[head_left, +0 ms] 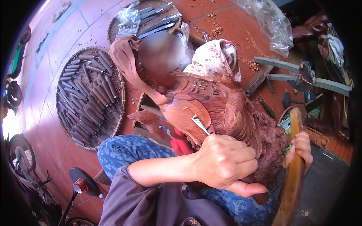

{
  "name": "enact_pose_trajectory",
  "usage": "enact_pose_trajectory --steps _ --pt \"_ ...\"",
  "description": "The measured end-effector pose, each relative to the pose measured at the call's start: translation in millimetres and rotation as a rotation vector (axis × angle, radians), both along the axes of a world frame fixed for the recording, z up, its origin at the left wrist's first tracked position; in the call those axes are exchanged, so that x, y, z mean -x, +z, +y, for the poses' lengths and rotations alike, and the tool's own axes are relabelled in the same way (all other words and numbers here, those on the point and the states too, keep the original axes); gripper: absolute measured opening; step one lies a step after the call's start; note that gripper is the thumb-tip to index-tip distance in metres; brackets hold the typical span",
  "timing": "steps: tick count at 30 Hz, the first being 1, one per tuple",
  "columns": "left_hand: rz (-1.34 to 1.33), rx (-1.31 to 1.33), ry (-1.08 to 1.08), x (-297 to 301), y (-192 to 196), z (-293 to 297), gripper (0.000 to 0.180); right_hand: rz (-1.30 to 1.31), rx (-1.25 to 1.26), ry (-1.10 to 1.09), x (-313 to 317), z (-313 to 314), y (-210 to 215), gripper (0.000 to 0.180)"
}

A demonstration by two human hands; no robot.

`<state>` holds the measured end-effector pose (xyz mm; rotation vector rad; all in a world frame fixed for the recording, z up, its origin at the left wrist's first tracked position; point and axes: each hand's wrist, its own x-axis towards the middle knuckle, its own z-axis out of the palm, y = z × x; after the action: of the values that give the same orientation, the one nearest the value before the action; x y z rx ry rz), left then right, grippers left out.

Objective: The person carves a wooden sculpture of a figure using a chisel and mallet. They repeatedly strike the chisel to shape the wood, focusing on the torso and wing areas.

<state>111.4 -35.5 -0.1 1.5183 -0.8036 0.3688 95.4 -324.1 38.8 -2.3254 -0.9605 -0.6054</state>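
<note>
A large reddish-brown wood carving point(230, 113) of a robed figure lies across the middle, its upper end toward the far side and partly blurred. My left hand point(226, 162) is closed round a chisel point(200, 125). The chisel's metal blade points away from me, its tip at a smooth pale-red part of the carving. A small curled shaving is beside the tip. The rounded handle end shows below my thumb. At the right, my right hand point(300, 148) wraps round a long yellow-brown wooden mallet point(293, 180), held apart from the chisel handle.
A round woven basket point(122, 109) of many dark-handled chisels stands left; another round tray point(113, 32) with metal blades lies beyond. A white cloth point(205, 58) bunches by the carving. Metal clamp bars point(279, 66) extend at right. Shavings litter the tiled floor point(205, 22). Motorbike parts point(28, 165) stand far left.
</note>
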Motion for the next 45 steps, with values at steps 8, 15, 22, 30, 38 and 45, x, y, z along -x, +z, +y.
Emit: enact_pose_trajectory --steps 8,15,22,30,38,45 --pt "-0.001 0.006 0.044 -1.7 -1.6 -4.2 0.051 -0.016 0.009 -0.014 -5.5 -4.1 -10.1 0.033" --pt "0.033 -0.007 0.063 -4.0 2.7 -4.1 0.050 0.045 -0.093 0.033 -2.6 -6.6 -12.2 0.029" --pt "0.043 0.000 0.141 -7.5 0.9 -8.4 0.051 0.045 -0.258 0.059 -4.8 -5.2 -22.5 0.027" --pt "0.014 -0.044 0.184 -15.3 -0.6 -9.6 0.052 0.108 -0.157 -0.071 -0.4 -6.6 -26.8 0.027" --pt "-0.054 -0.077 0.070 10.2 13.1 0.0 0.048 0.126 -0.082 -0.091 6.8 -1.6 -7.2 0.030" --pt "-0.023 -0.019 0.000 10.0 0.0 -4.9 0.047 0.135 0.040 -0.063 9.1 17.9 11.9 0.029"
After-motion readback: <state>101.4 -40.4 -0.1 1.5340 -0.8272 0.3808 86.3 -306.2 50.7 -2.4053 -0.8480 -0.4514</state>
